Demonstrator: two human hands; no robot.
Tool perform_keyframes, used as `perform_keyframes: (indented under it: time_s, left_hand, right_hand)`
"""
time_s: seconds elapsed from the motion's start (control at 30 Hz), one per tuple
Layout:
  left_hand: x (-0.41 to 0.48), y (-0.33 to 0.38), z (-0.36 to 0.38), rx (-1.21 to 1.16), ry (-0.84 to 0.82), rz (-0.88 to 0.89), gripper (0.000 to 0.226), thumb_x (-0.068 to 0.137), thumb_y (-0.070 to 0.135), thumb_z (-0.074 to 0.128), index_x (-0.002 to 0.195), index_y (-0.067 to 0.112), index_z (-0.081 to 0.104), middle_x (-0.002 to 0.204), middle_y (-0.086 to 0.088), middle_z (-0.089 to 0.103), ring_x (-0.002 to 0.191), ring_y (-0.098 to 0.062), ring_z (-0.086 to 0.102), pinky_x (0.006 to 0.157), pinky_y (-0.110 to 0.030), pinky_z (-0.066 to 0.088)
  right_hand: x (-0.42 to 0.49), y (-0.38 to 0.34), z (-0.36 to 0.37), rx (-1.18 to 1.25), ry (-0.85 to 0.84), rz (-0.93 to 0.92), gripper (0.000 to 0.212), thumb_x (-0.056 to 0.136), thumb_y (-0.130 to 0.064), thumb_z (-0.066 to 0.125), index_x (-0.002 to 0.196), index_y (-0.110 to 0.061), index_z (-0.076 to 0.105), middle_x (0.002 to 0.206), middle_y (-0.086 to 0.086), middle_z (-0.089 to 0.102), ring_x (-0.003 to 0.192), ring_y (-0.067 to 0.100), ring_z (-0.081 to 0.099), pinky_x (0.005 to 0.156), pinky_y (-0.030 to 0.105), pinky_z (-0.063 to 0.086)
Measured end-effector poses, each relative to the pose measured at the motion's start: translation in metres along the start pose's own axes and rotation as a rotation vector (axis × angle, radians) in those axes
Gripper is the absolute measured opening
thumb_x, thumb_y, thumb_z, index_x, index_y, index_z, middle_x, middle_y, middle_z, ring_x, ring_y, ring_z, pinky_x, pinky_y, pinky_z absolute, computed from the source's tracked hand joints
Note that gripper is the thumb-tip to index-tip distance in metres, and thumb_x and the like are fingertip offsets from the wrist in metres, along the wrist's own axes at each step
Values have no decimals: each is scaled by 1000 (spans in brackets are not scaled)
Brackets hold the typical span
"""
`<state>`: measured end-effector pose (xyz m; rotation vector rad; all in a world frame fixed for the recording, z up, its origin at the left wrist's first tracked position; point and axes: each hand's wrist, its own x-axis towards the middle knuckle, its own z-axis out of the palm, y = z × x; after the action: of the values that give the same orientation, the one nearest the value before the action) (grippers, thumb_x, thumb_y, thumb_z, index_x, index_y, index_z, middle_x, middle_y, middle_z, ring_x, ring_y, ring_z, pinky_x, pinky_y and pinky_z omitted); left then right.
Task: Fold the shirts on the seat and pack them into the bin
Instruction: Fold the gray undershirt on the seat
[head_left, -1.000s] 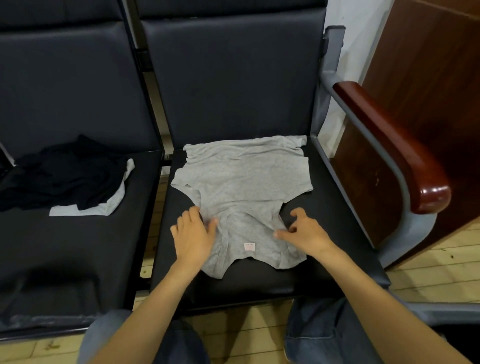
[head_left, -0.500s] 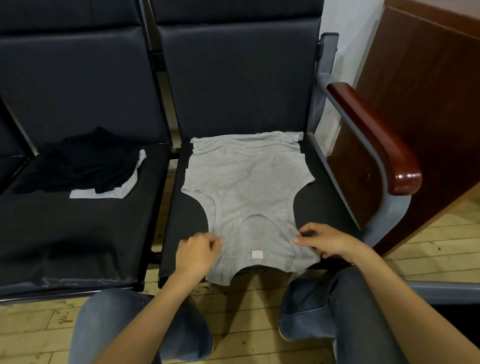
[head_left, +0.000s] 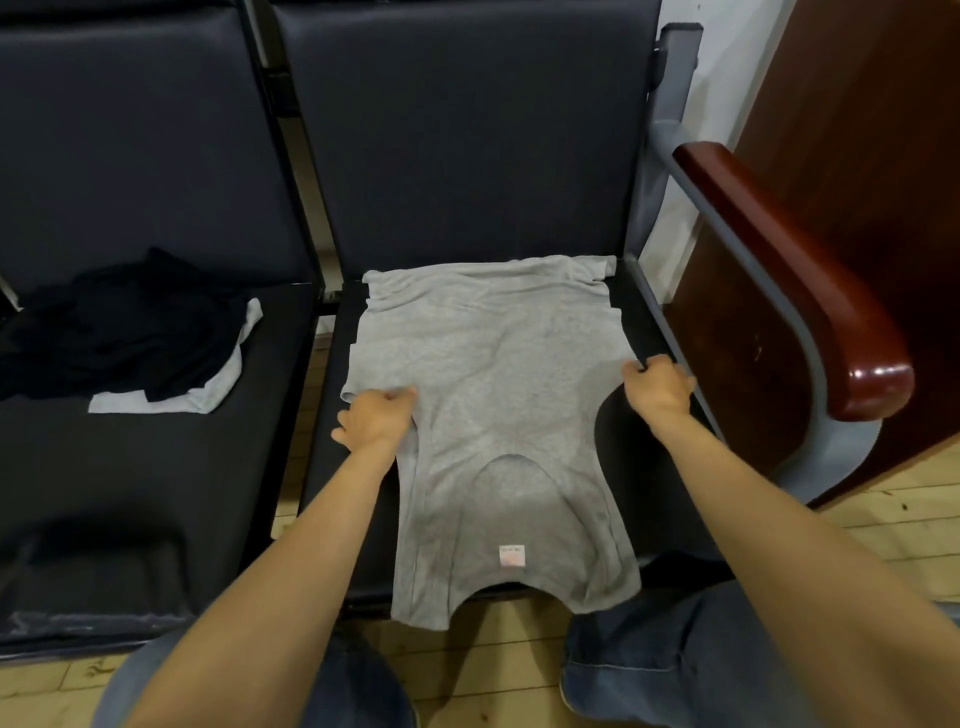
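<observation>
**Grey shirt lies flat, ready for its first fold**

Grey cloth covers most of the seat (head_left: 657, 514). It is one shirt (head_left: 493, 395), spread out with its neck hole near the person and its bottom edge up against the seat back. The neck end hangs a little over the front of the seat.

The left grip (head_left: 376, 418) is pinched on the left side of the shirt, just under the arm hole. The right grip (head_left: 657, 387) is curled over the right side edge at about the same height. Both are clamped on the cloth, one on each side.

I think the step in hand is the start of folding this shirt. It looks smooth enough, with only soft bumps in the middle.

Next, I think one side should come over to the middle, then the other side, so the shirt turns into a long strip. The grips need to lift the edges together and lay them down straight, or the cloth will bunch up. After that the strip can be folded in half.

A dark pile (head_left: 119, 332) of clothes, with a pale piece under it, waits on the next seat (head_left: 130, 493) to the left. The bin is not in view, so I cannot tell where it stands.
</observation>
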<state>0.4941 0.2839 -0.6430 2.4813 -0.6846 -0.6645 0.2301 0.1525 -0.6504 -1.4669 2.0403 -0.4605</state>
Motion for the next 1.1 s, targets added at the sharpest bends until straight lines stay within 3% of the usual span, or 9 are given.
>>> perform_keyframes:
  time_s: [0.1,0.2,0.3,0.43,0.67,0.93,1.0,1.07,1.1]
  left_hand:
    - [5,-2,10,-34,88,82,31,88,45,60,102,19,71,117,-11,62,119,-31,44,100,-40,24]
    - [6,-6,13,-104,170,145,19,94,32,53,95,16,64,100,-9,65,108,-30,52,96,-39,25]
    - [2,-12,15,-12,186,232,24,98,31,46,98,11,59,97,-9,63,107,-31,52,95,-40,24]
    - [6,-16,15,70,215,168,47,90,43,55,116,3,53,125,-15,52,123,-35,39,102,-44,22]
    - [38,-13,4,11,248,-44,67,85,51,61,128,1,48,137,-20,43,131,-37,31,108,-47,18]
    - [48,-18,-5,-349,301,-162,22,91,32,58,103,17,68,117,-9,61,118,-29,45,101,-40,24]
    - [46,-20,-7,-347,310,-151,22,93,29,56,104,14,67,118,-11,61,119,-29,45,101,-40,23]
    - [44,-23,-8,-273,300,-134,29,95,31,51,109,11,66,122,-13,58,122,-31,42,103,-42,22]
    - [45,-24,-8,-241,294,-129,33,95,35,50,111,10,65,124,-14,56,123,-31,40,104,-43,21]
  right_hand:
    - [12,-12,4,-17,2,-3,40,93,-36,54,124,-9,56,134,16,47,129,35,35,103,46,38]
    - [20,-17,6,232,35,-4,6,91,-22,59,90,-16,57,100,10,59,101,30,55,82,39,49]
    - [20,-18,2,467,-1,16,24,86,-11,63,73,-21,46,90,8,57,84,26,58,70,36,51]
    - [15,-16,-6,456,28,-4,29,79,-7,74,74,-18,48,91,5,56,85,20,53,71,30,42]
    - [19,-10,-11,408,-23,9,30,75,-6,78,79,-16,49,97,6,55,91,21,52,76,31,43]
    - [19,-19,-8,382,-122,15,42,89,-26,66,121,-1,58,123,12,58,115,29,54,86,32,42]
    - [20,-20,-8,392,-153,12,32,89,-23,66,115,-4,61,113,7,60,113,29,56,88,35,45]
    - [21,-16,-7,372,-148,-11,13,85,-20,70,88,-12,61,106,12,66,101,29,62,77,34,48]
    - [20,-15,-6,375,-142,-18,16,83,-20,72,80,-14,57,102,13,66,97,29,63,71,33,49]
